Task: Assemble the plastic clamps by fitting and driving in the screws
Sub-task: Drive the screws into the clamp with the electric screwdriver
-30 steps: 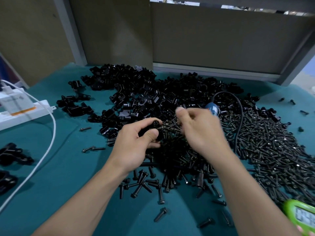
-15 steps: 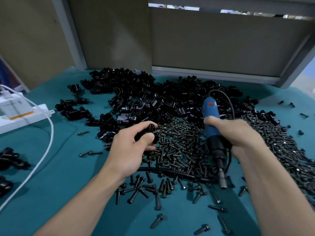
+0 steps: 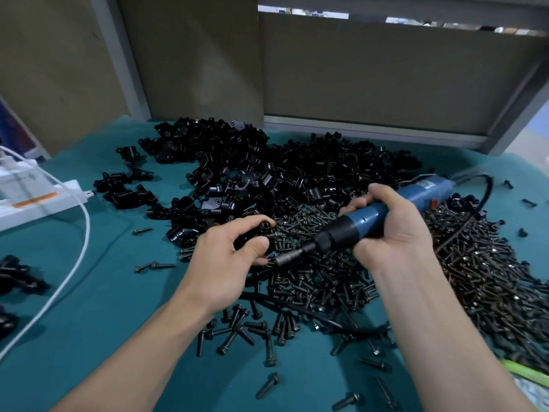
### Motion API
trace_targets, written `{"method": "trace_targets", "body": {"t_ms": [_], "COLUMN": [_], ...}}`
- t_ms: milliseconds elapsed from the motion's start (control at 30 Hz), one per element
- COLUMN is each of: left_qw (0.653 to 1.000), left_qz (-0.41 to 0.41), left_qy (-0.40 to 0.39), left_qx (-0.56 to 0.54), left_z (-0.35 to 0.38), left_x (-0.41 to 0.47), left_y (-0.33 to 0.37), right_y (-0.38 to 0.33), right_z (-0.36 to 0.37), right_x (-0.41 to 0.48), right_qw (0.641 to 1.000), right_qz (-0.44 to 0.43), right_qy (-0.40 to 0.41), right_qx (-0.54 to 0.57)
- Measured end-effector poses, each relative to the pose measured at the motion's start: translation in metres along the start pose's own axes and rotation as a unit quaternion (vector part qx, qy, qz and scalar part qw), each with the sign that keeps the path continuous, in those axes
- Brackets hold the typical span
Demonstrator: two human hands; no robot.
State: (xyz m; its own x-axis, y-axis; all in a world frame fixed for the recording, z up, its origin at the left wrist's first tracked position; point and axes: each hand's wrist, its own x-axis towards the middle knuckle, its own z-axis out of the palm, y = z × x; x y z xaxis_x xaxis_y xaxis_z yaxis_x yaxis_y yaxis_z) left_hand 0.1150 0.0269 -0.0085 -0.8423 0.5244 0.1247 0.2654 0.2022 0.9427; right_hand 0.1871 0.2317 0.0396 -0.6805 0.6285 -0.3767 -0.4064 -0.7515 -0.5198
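Note:
My left hand (image 3: 230,257) grips a black plastic clamp (image 3: 258,233) with a screw (image 3: 274,234) sticking out of its right side. My right hand (image 3: 392,230) holds a blue electric screwdriver (image 3: 386,214) tilted down to the left. Its metal bit (image 3: 289,257) points at my left thumb, just below and right of the clamp. A large heap of black clamps (image 3: 282,173) lies behind the hands. A spread of dark screws (image 3: 475,263) lies under them and to the right.
The green table (image 3: 104,292) carries a white power strip (image 3: 35,200) and a white cable (image 3: 74,257) at the left. More black clamps (image 3: 17,278) lie at the left edge. The screwdriver's black cord (image 3: 312,313) runs across the screws. Grey partition panels (image 3: 386,78) stand behind.
My right hand left the screw in the clamp, picked up the blue screwdriver from the pile and swung its bit leftward to the clamp. My left hand stayed in place with the clamp.

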Motion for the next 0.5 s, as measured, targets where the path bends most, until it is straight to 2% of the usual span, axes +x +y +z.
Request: {"method": "trace_targets", "body": {"t_ms": [233, 500], "left_qw": [1.000, 1.000], "left_qz": [-0.005, -0.008], "left_qy": [-0.007, -0.009], "left_qx": [0.001, -0.004], "left_z": [0.000, 0.002], "left_x": [-0.002, -0.004], "left_y": [0.003, 0.006], "right_y": [-0.013, -0.006], "right_z": [-0.007, -0.007], "right_x": [0.004, 0.007], "right_qw": [0.992, 0.991], "right_qz": [-0.089, -0.092], "right_qy": [0.019, 0.009], "right_qx": [0.084, 0.092]}}
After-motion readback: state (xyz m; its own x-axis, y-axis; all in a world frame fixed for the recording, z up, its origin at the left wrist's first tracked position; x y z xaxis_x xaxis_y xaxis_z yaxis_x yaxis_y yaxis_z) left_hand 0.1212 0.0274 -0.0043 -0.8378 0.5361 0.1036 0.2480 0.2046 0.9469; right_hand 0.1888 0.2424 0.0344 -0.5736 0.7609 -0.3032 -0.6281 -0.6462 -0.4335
